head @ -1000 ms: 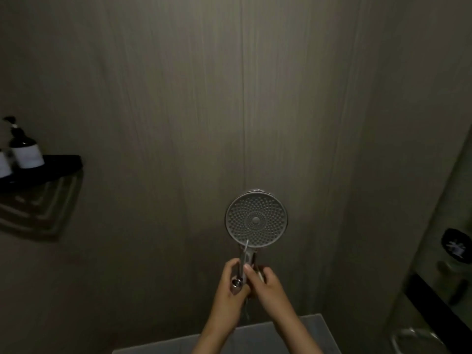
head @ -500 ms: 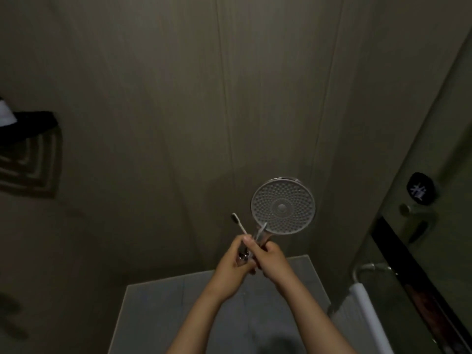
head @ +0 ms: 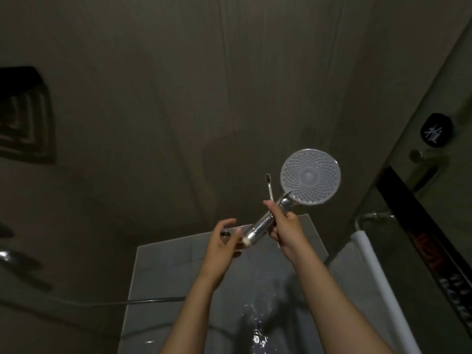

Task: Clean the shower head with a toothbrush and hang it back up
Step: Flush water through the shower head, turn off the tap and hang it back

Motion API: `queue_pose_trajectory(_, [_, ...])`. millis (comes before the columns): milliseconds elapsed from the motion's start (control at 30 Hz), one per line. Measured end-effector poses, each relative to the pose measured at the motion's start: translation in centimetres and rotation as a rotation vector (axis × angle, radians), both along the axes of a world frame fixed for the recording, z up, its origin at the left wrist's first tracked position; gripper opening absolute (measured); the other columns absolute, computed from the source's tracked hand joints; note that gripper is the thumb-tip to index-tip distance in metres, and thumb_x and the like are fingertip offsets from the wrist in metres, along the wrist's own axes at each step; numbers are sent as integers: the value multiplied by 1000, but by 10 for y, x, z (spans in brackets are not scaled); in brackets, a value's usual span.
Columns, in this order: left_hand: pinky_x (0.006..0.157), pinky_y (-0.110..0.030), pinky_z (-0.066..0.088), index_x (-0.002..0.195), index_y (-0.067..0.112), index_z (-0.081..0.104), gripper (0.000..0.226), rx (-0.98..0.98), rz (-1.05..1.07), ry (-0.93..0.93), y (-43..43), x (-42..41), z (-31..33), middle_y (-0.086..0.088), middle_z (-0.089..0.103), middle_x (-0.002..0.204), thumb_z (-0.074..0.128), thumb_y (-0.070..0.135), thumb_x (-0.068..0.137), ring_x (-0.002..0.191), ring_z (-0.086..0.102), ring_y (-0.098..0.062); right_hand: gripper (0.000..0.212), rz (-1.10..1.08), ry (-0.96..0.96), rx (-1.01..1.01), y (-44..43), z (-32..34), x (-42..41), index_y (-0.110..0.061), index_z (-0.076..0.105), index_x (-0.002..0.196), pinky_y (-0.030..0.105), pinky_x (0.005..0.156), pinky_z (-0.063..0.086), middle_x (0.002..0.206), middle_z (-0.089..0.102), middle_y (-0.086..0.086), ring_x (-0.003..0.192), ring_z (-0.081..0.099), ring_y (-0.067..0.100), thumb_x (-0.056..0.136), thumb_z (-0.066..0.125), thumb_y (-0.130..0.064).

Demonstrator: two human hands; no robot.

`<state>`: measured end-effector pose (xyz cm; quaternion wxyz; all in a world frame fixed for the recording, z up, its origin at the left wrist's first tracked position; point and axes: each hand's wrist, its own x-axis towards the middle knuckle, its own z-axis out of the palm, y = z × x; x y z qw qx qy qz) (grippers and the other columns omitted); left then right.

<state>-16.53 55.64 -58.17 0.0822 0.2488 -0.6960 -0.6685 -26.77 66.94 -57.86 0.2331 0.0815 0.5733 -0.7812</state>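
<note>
1. Up against the grey wall [head: 178, 98], right of centre, we hold the shower head [head: 310, 177] with its nozzle face turned toward us, so the holes to be scrubbed are in plain sight.
2. Our right grip [head: 287, 231] is wrapped round the chrome handle [head: 263, 223] just below the head. The same grip pins the toothbrush [head: 268, 186] against the handle, bristles pointing up beside the face and not touching it. We judge the brush is parked there to leave the other hand free.
3. Our left grip [head: 222, 244] sits just beside the handle's lower end, fingers curled round a small metal fitting [head: 224, 234]. It looks to us like the hose connector, apart from the handle's end, though the dim light leaves that uncertain.
4. A thin hose [head: 153, 300] runs off to the left, low over the floor [head: 178, 264].
5. Water [head: 256, 335] splashes on the tiles below our forearms, which suggests a wet, slippery handle and a reason for the firm hold.
6. Scrubbing looks not yet begun to us, and hanging the head back up comes afterwards.
7. Farther out, a dark shelf [head: 18, 77] hangs at the left and a white rail [head: 370, 264] stands at the right.
</note>
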Motion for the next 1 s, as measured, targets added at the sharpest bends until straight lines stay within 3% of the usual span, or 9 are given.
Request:
queue_pose_trajectory(133, [58, -38, 52, 107, 26, 57, 16, -212, 2, -125, -6, 7, -16, -2, 52, 55, 58, 30, 91, 46, 52, -15, 19, -42, -24, -17, 4, -8, -1, -13, 51, 93, 15, 31, 16, 37, 27, -11, 29, 21, 2, 88, 64, -26])
queue_pose_trajectory(267, [68, -31, 45, 93, 27, 50, 22, -578, -62, -233, -11, 14, -7, 12, 50, 64, 64, 37, 81, 64, 51, -15, 27, -50, -56, -52, 3, -10, 2, -13, 53, 109, 16, 31, 19, 41, 31, -10, 30, 24, 2, 88, 63, -28])
queue_pose_trajectory(367, [73, -33, 45, 97, 18, 35, 27, -568, -110, -245, -11, 16, 4, 10, 52, 75, 59, 26, 84, 76, 56, -21, 28, -75, -62, -63, 1, -12, 5, -13, 52, 110, 16, 31, 19, 41, 28, -10, 30, 23, 2, 88, 64, -26])
queue_pose_trajectory(467, [64, -32, 36, 95, 17, 30, 14, -484, -164, -287, -16, 21, 10, 2, 49, 74, 42, 24, 94, 66, 48, -16, 24, -93, -55, -63, -1, -12, 9, -11, 53, 102, 16, 31, 20, 38, 25, -11, 30, 22, 2, 87, 65, -26])
queue_pose_trajectory(567, [69, -32, 37, 93, 16, 35, 9, -516, -245, -287, -22, 29, 5, -2, 51, 82, 38, 24, 98, 75, 48, -18, 26, -105, -23, -55, -2, -6, 13, -16, 47, 72, 16, 32, 21, 37, 29, -12, 31, 24, 2, 88, 65, -27])
queue_pose_trajectory(633, [80, -36, 42, 92, 14, 44, 9, -551, -284, -259, -26, 32, -3, -3, 52, 89, 43, 21, 97, 82, 47, -17, 31, -108, 26, -39, -4, 1, 16, -19, 44, 67, 16, 34, 21, 39, 30, -12, 32, 25, 2, 88, 65, -29])
queue_pose_trajectory(767, [76, -45, 50, 86, 24, 52, 8, -488, -329, -240, -29, 35, -13, 6, 53, 76, 53, 19, 92, 71, 48, -15, 16, -72, 113, -6, -9, 10, 22, -16, 63, 86, 16, 36, 23, 43, 29, -13, 36, 26, 2, 88, 63, -32])
queue_pose_trajectory(833, [71, -45, 51, 88, 25, 53, 9, -458, -327, -204, -28, 38, -12, 7, 52, 73, 56, 16, 90, 68, 48, -15, 21, -60, 140, 11, -12, 13, 26, -14, 68, 99, 16, 36, 23, 41, 30, -14, 37, 26, 2, 89, 63, -31])
queue_pose_trajectory(1000, [71, -25, 40, 105, 25, 57, 17, -438, -295, -95, -27, 41, -5, 10, 57, 86, 59, 18, 90, 77, 49, -5, 22, -24, 197, 60, -14, 20, 39, -20, 66, 111, 15, 36, 22, 38, 30, -14, 37, 24, 2, 91, 59, -27])
